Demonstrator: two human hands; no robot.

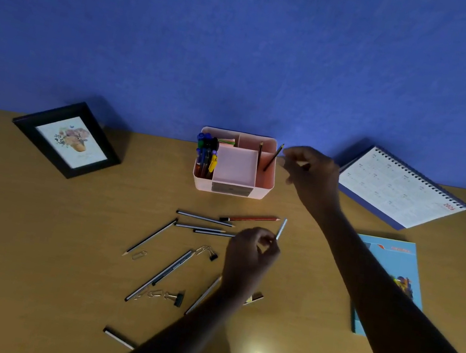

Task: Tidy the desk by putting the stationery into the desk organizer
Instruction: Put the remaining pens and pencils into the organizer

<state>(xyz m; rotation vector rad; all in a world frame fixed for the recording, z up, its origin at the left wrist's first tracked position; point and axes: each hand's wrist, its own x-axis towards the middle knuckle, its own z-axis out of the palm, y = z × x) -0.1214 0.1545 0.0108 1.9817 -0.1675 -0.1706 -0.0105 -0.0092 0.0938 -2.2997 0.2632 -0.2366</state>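
Note:
The pink desk organizer (202, 182) stands at the back of the desk by the wall, with pens in its left compartment and two pencils in its right ones. My right hand (313, 175) hovers just right of it, fingers loosely apart beside the top of a leaning pencil (273, 158). My left hand (251, 251) is lower, pinching a silver pencil (281, 228) that points up and away. Several pencils (205, 218) lie loose on the desk, among them a red one (252, 219), along with paper clips (139, 255) and binder clips (176, 298).
A black picture frame (25, 127) leans at the back left. A spiral desk calendar (400, 190) stands at the back right, with a blue booklet (390, 266) in front of it under my right forearm. The desk's front edge runs along the bottom.

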